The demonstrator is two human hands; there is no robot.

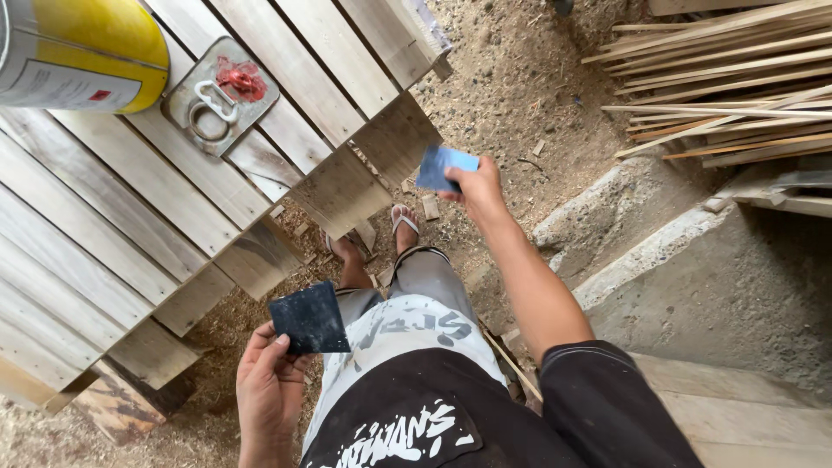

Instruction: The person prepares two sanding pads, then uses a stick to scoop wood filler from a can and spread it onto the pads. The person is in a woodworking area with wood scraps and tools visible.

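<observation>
Both hands pinching sandpaper pieces beside the slatted wood panel.

Head view: left hand [269,394] pinches a dark abrasive square [309,318] low, near the hip, grit side up; right hand [479,189] is raised over the dirt floor [520,78] and pinches a blue-backed sheet [445,167] between thumb and fingers. Judgement: grip flat, thumb on the backing, so the grit meets the wood evenly; stroke along the grain of the pale, rough-sawn slats [156,182]. Yellow paint can [82,52] and its square metal lid [221,95], smeared red, sit on the panel. Thin wood strips [728,78] are stacked to the right, well apart.
</observation>
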